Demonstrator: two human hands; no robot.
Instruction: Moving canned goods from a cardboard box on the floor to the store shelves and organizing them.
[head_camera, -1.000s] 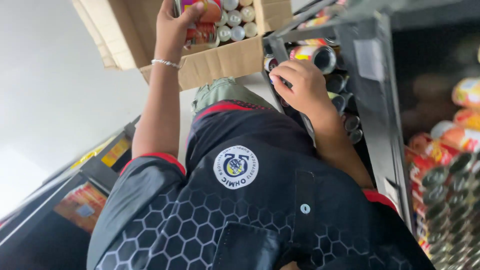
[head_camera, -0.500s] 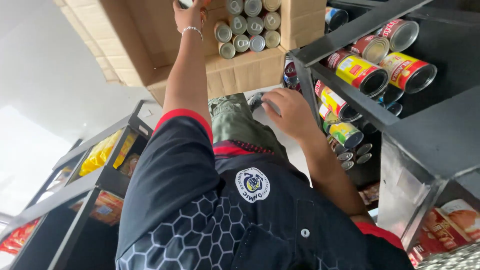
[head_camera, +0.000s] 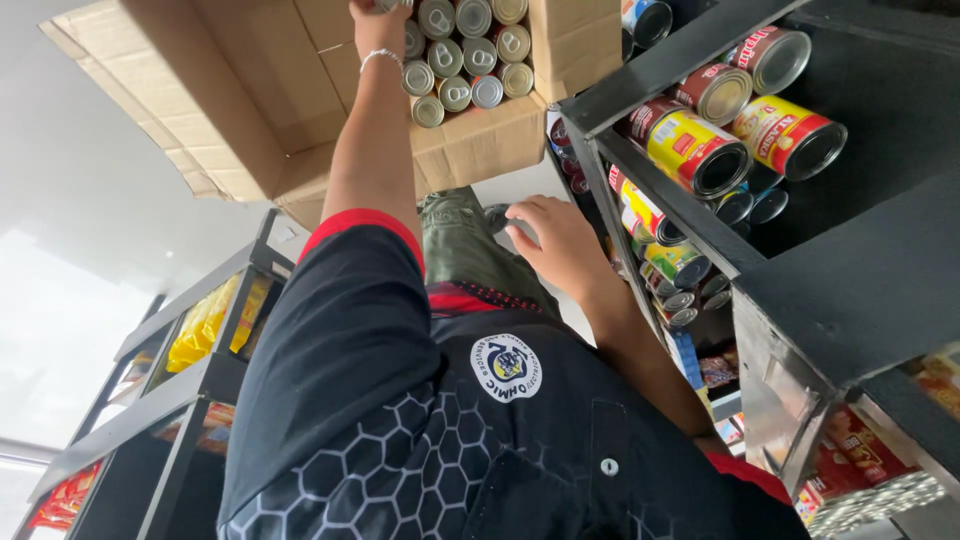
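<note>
At upper centre of the head view, left hand (head_camera: 378, 25) deep in an open cardboard box (head_camera: 230, 110), wrist ringed by a thin silver bracelet (head_camera: 380, 57). Fingers cut off by the top edge of the picture beside a small tin, so grip impossible to tell: clenched, released or grasping.

Inside the box, small round tins (head_camera: 465, 55) packed upright in close rows, silver tops with pull rings facing the camera, just beside the left wrist and touching one another.

Lower and to the right, right hand (head_camera: 555, 240) released, fingers loosely spread, grasping nothing, just beside the front edge of a black shelf unit (head_camera: 660, 65) and not clearly touching it.

On that shelf unit, larger cans lying on their sides, ends outward: a yellow-and-red can (head_camera: 695, 150) next to a red can (head_camera: 785, 135), with a further row of mixed-colour cans (head_camera: 670, 262) on the level beyond, nearest the right hand.

Between the two arms, green trousers (head_camera: 465, 240); nearer the camera, a black shirt (head_camera: 400, 430) with hexagon pattern, red sleeve trim and a round chest badge (head_camera: 506, 366).

At lower left, well apart from both hands, a second dark rack (head_camera: 190, 385) carrying yellow packets (head_camera: 205, 320).
</note>
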